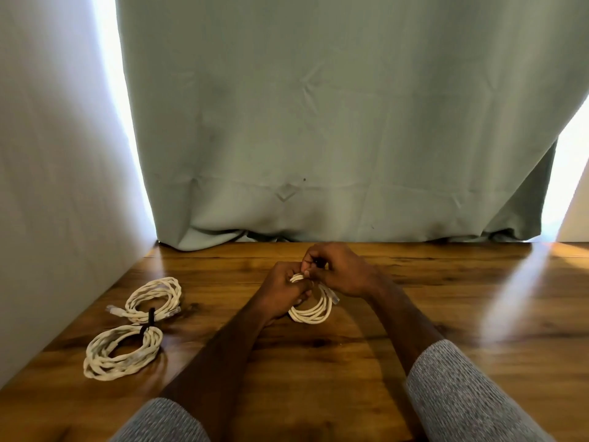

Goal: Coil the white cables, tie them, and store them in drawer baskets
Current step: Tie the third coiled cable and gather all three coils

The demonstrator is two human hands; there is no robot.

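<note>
Two sleeves: grey knit cuffs [462, 397] at the bottom edge, at 5 and 7 o'clock, with bare forearms reaching up toward the middle of the table.

Table: glossy dark-grained wood [446, 298], with a bright streak of daylight across it at 3 o'clock.

Nearest coil: a white cable coil [122, 354] lying flat at 8 o'clock, well apart from the hands, with a black tie [147, 327] at its far edge.

Second coil: another white cable bundle [154, 296] just beyond it at 9 o'clock, touching or nearly touching the first, a black band [151, 314] at its near edge and clear plug ends sticking out on either side.

Cable in hand: a third white coil [314, 309] at the centre, its lower loop hanging to the tabletop, its upper part between the two hands.

Left hand: the left hand [282, 290] is curled around the coil's left side, holding the loops together.

Right hand: the right hand [341, 272] is above and to the right of the coil, its fingertips pinching a small dark piece [317, 262] at the top of the loops; what that piece is cannot be made out.

Backdrop: a pale green curtain [334, 122] at 12 o'clock, its hem bunched on the table's far edge, with a white wall [57, 186] at 10 o'clock.
</note>
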